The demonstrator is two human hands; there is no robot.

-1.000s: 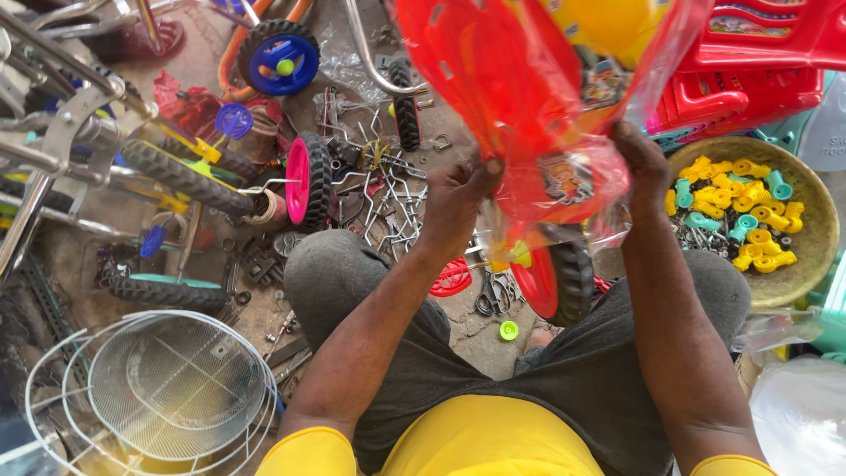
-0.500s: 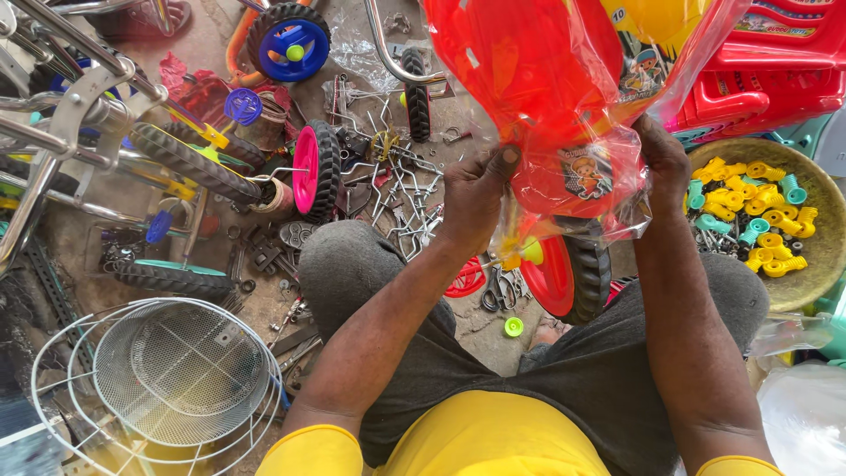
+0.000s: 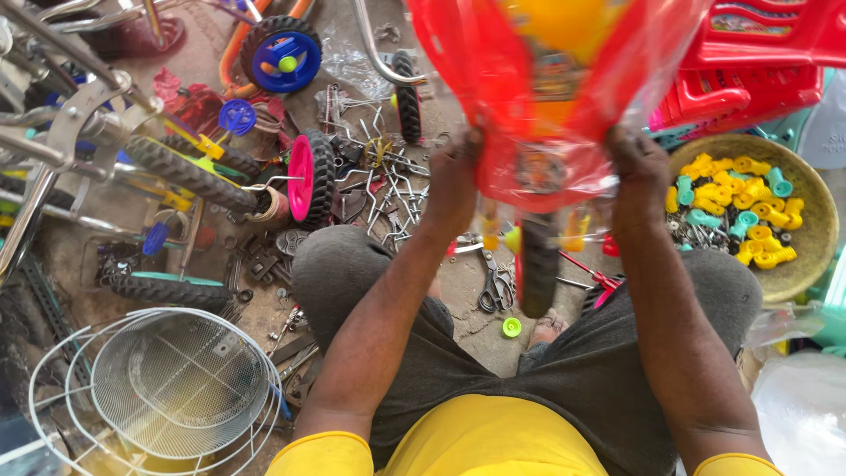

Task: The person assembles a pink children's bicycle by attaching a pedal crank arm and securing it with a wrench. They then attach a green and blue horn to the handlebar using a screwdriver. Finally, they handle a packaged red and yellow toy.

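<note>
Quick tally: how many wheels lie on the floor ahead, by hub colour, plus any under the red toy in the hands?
Blue-hub wheel: 1
Pink-hub wheel: 1
Edge-on wheel, hub hidden: 1
Black wheel under the red toy: 1
Total: 4

Dirt floor [image 3: 476,304] strewn with scissors [image 3: 496,286], green cap [image 3: 511,327], small wheels [image 3: 310,176].

Dusty concrete floor [image 3: 467,300] strewn with small wheels [image 3: 310,176] and metal parts [image 3: 388,189].
</note>
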